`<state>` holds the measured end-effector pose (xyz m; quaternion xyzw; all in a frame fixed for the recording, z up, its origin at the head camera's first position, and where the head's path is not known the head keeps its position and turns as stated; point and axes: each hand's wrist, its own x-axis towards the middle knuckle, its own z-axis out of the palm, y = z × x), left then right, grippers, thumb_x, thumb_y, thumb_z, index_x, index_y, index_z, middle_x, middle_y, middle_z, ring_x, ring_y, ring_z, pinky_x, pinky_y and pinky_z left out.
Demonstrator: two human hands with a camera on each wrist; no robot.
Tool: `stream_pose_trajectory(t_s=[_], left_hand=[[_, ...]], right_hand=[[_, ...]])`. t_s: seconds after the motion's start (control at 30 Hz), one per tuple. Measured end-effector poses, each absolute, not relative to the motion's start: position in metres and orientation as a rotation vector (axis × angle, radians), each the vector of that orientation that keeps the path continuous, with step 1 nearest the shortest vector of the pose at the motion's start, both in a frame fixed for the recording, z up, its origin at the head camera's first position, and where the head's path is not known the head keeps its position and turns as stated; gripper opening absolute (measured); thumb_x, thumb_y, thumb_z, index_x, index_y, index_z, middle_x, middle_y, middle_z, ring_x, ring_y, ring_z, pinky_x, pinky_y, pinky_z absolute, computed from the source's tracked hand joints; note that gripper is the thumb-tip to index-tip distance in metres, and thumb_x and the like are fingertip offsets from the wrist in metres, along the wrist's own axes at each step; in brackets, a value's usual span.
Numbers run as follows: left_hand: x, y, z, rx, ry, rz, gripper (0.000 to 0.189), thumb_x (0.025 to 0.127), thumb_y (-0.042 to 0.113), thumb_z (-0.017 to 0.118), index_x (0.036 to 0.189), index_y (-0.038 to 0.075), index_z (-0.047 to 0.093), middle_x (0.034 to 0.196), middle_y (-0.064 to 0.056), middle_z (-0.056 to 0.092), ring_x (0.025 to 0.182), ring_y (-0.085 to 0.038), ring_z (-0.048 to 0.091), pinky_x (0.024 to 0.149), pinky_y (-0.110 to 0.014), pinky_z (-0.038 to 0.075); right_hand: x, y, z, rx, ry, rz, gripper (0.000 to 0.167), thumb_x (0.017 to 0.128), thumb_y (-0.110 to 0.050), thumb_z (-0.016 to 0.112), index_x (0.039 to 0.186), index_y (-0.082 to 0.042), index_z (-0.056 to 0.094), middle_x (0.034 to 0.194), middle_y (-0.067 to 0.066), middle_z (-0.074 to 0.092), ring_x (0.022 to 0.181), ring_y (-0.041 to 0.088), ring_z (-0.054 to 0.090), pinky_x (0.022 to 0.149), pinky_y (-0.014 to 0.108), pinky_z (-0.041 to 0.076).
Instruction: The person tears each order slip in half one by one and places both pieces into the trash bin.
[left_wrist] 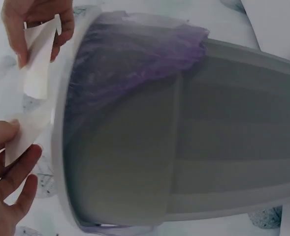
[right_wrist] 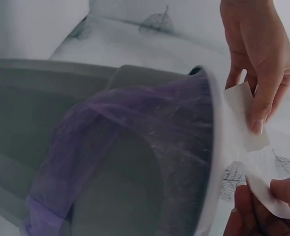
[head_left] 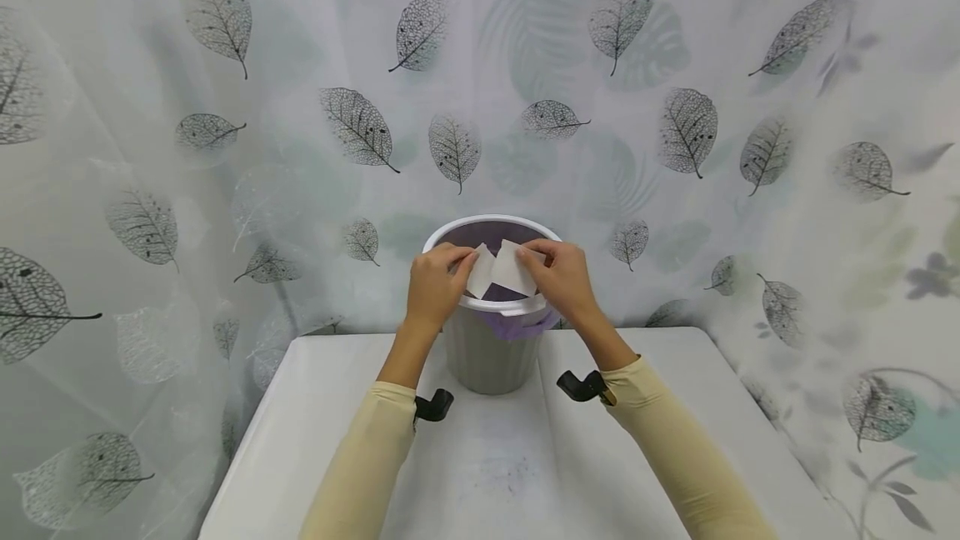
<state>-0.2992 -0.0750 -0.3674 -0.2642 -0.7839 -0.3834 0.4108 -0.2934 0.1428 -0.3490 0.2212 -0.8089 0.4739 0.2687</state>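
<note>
Above the mouth of a grey bin, both hands hold thin white paper. My left hand pinches one piece of paper between thumb and fingers. Another piece of paper is pinched by my right hand. The inner edges lie close together, with a V-shaped gap at the top; I cannot tell whether they still join lower down. Both pieces also show in the left wrist view, the left one below the right one. A purple bag lines the bin and folds over its rim.
The bin stands upright on a white-covered table, near its back edge. Behind and to the sides hangs a pale curtain printed with leaves. Black camera mounts sit at both wrists, by the cream sleeves.
</note>
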Motion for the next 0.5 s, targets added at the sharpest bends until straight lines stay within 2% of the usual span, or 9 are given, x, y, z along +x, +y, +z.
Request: stream_pose_trajectory(t_s=[0.23,0.33,0.5], left_hand=[[-0.313,-0.074,-0.375,-0.548,-2.178,-0.843,0.012,0.095,0.014,0.078,0.098,0.003,0.082,0.087,-0.008,0.075,0.078,-0.027,0.071,0.071,-0.042,0.057],[-0.316,-0.073,-0.377,-0.519,-2.256,-0.776,0.013,0.095,0.016,0.079,0.099,0.005,0.083,0.089,-0.007,0.075,0.079,-0.027,0.071,0.072,-0.043,0.057],[-0.318,-0.074,-0.379,-0.5,-2.323,-0.716,0.014,0.094,0.015,0.079,0.104,0.005,0.082,0.096,-0.008,0.076,0.089,-0.031,0.072,0.081,-0.046,0.055]], right_hand=[[-0.314,0.134,-0.36,0.682,-2.295,1.053,0.014,0.098,-0.012,0.074,0.1,0.0,0.081,0.086,0.009,0.076,0.058,0.017,0.053,0.055,0.034,0.046],[-0.32,0.133,-0.364,0.685,-2.372,0.967,0.015,0.099,-0.014,0.073,0.1,-0.001,0.082,0.086,0.008,0.076,0.062,0.018,0.058,0.06,0.036,0.05],[-0.321,0.131,-0.366,0.667,-2.473,0.896,0.016,0.1,-0.016,0.072,0.102,-0.004,0.082,0.092,0.007,0.077,0.075,0.022,0.069,0.069,0.041,0.056]])
